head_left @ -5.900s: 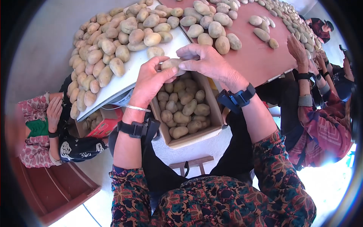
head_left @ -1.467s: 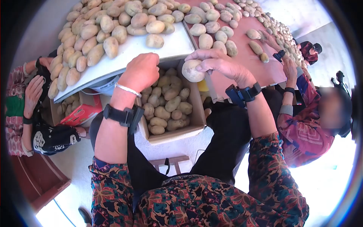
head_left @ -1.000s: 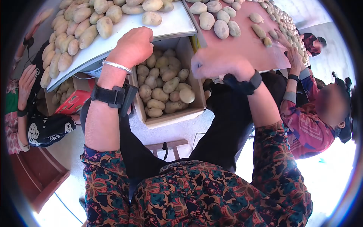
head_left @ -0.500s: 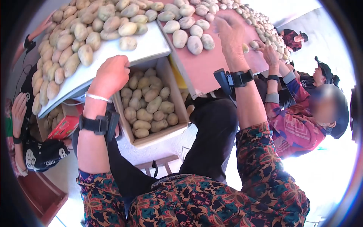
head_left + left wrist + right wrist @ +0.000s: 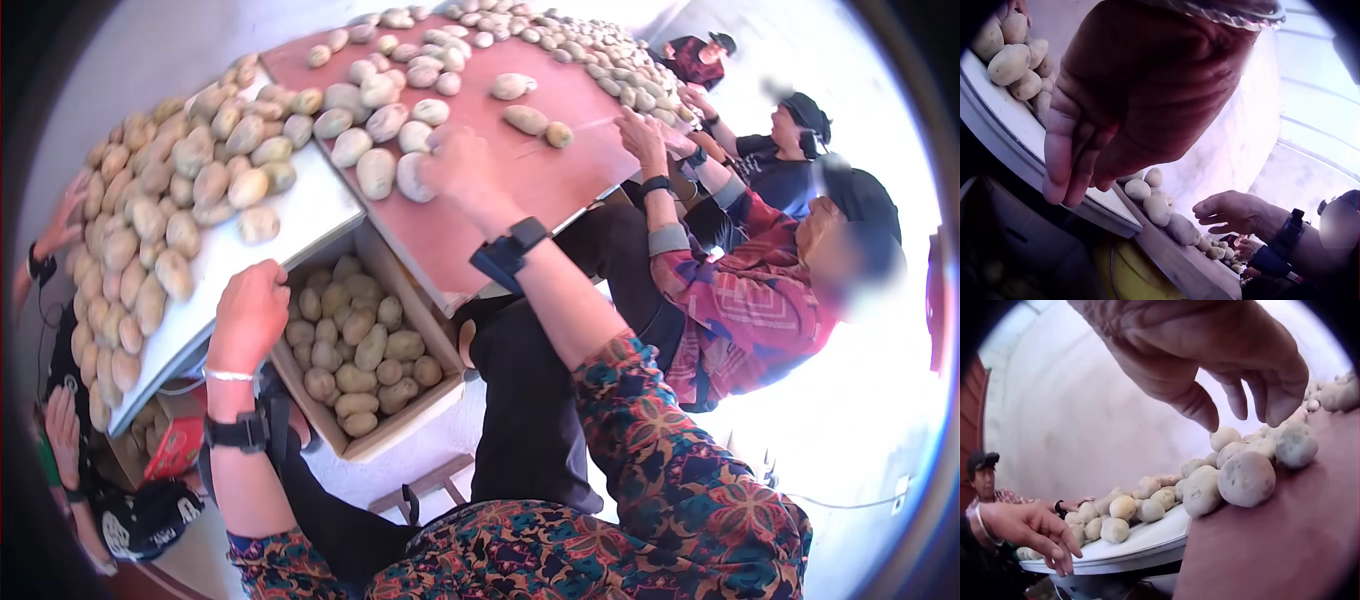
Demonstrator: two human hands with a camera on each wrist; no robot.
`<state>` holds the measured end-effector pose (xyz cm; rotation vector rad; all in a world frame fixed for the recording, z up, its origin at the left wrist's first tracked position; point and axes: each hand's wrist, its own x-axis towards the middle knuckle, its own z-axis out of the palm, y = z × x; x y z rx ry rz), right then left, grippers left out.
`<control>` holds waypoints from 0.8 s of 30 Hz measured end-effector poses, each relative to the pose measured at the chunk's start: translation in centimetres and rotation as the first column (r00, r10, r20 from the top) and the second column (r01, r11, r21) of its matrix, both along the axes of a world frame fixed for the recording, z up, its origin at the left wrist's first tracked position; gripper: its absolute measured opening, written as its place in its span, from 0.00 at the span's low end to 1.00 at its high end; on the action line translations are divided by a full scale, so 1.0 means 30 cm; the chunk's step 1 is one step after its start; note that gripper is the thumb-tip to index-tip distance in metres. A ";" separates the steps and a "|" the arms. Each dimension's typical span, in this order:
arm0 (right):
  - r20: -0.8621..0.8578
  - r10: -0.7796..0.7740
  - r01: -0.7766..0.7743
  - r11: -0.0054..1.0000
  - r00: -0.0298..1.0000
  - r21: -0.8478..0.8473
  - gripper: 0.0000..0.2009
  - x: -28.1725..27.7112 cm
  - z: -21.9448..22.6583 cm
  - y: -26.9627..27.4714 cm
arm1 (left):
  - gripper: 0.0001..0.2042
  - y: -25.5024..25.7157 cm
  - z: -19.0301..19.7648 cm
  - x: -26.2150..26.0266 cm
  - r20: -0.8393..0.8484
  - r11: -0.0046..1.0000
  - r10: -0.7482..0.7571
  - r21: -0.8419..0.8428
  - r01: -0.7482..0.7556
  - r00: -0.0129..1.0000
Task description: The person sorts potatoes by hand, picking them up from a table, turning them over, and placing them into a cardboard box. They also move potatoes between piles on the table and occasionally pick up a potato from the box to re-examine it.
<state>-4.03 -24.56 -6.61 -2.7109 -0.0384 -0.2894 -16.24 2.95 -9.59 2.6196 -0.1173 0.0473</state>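
In the head view my right hand [image 5: 465, 180] reaches over the red tabletop, close beside a potato [image 5: 413, 180] at the edge of a small group. The right wrist view shows its thumb and fingers apart and bent downward, nothing between them, just above several potatoes [image 5: 1246, 479]. My left hand [image 5: 248, 315] hangs by the white table's edge, near the left wall of a cardboard box [image 5: 415, 300]. Its fingers droop loosely and hold nothing, as the left wrist view confirms. Inside the box lie many potatoes [image 5: 370, 345].
A large potato pile [image 5: 150, 220] covers much of the white tabletop [image 5: 310, 190]. More potatoes line the far side of the red tabletop [image 5: 560, 90]. A person in a red patterned shirt [image 5: 740, 290] sits at right. A red carton [image 5: 175, 445] stands below left.
Both hands held a potato at first, then the right alone; it went into the box. My right hand has since moved over the red tabletop to the potatoes there. The head view has turned right.
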 end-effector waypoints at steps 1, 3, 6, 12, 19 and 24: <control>-0.027 -0.013 0.012 1.000 1.000 -0.016 0.17 -0.002 0.016 0.021 | 0.10 -0.002 0.001 0.003 0.013 1.000 -0.017 0.007 0.016 1.000; -0.019 -0.044 0.044 0.998 0.999 0.034 0.17 0.004 0.034 0.046 | 0.10 -0.005 -0.006 0.012 -0.037 1.000 -0.010 0.011 0.011 0.999; 0.009 -0.071 0.070 0.992 0.997 0.104 0.17 0.022 0.023 0.054 | 0.09 -0.026 0.022 0.015 -0.093 1.000 -0.001 -0.002 0.001 0.996; -0.057 -0.021 0.020 1.000 0.998 -0.018 0.25 0.037 -0.034 0.036 | 0.08 -0.056 0.037 0.021 -0.121 1.000 -0.001 -0.019 -0.001 0.993; -0.280 0.020 -0.042 0.996 0.960 -0.074 0.35 0.045 0.019 -0.018 | 0.09 -0.068 0.032 0.032 -0.117 1.000 -0.018 -0.016 0.016 0.993; -0.357 0.034 -0.094 0.984 0.934 -0.151 0.38 0.064 0.051 -0.039 | 0.10 -0.082 0.046 0.033 -0.162 1.000 -0.002 -0.020 -0.001 0.987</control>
